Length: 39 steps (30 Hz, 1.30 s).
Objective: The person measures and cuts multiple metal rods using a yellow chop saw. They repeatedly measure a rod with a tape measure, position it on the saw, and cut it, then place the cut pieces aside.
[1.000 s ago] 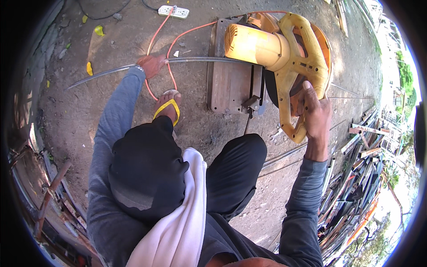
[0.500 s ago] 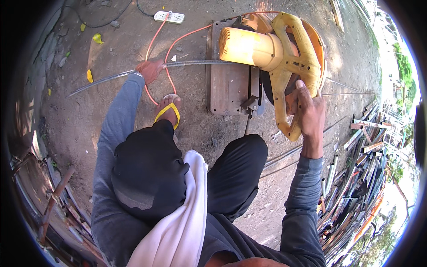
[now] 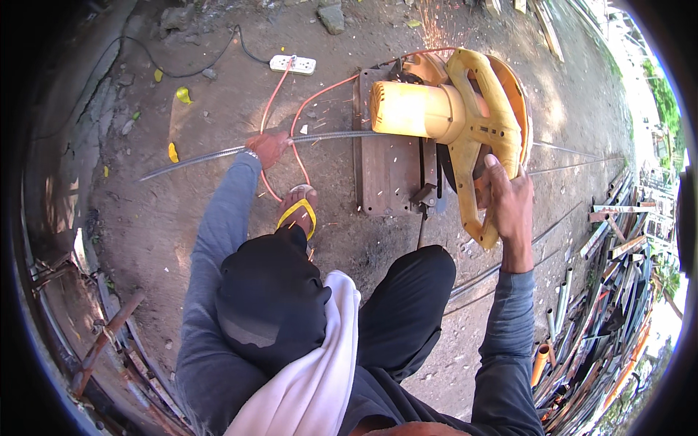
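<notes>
My right hand (image 3: 511,207) is closed round the rear handle of a yellow chop saw (image 3: 459,120). The saw stands on a brown metal base plate (image 3: 387,178), and orange sparks (image 3: 434,27) spray from its far side. With my left hand (image 3: 270,149) I grip a ribbed steel rebar (image 3: 331,136). Its free end reaches out to the left, and its other end runs over the base plate and behind the saw's motor. The contact between disc and bar is hidden by the saw. A small vise clamp (image 3: 423,195) sits at the plate's near side.
An orange cord (image 3: 273,102) loops past my left hand and foot to a white power strip (image 3: 292,65). My foot in a yellow-strapped sandal (image 3: 297,214) rests near the bar. Scrap metal (image 3: 592,320) is piled at right; more long bars (image 3: 476,270) lie on the dirt.
The whole scene has shifted right and down in view. The spray of sparks has grown, with some flying toward my foot. Both hands keep their grips.
</notes>
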Motion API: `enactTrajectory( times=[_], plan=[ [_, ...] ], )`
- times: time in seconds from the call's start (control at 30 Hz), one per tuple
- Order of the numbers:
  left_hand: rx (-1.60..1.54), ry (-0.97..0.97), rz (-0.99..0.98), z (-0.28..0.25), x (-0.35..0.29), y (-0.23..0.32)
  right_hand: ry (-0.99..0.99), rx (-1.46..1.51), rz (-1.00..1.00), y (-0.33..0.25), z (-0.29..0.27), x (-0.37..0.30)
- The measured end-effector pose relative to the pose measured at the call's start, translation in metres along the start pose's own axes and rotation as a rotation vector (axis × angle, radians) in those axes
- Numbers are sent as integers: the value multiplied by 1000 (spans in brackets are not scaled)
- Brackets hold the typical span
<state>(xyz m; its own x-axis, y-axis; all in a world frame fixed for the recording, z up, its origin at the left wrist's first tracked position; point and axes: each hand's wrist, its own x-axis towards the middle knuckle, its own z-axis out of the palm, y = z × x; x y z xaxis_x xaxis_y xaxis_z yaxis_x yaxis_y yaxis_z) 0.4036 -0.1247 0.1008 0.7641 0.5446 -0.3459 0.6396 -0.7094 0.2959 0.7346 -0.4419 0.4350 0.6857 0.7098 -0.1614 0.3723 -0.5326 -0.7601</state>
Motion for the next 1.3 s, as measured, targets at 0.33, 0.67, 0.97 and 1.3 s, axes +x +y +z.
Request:
enactTrajectory(
  times=[0.33, 0.67, 0.97, 1.3],
  plan=[
    [-11, -12, -53, 3, -2, 0, -1, 46, 3, 4, 1, -2],
    [-17, -30, -61, -8, -6, 5, -18, 76, 12, 0, 2, -4],
    [-53, -77, -78, -12, -5, 9, -1, 83, -4, 4, 2, -4],
    [-45, -60, -85, -10, -6, 5, 7, 92, -9, 2, 4, -6]
  ],
)
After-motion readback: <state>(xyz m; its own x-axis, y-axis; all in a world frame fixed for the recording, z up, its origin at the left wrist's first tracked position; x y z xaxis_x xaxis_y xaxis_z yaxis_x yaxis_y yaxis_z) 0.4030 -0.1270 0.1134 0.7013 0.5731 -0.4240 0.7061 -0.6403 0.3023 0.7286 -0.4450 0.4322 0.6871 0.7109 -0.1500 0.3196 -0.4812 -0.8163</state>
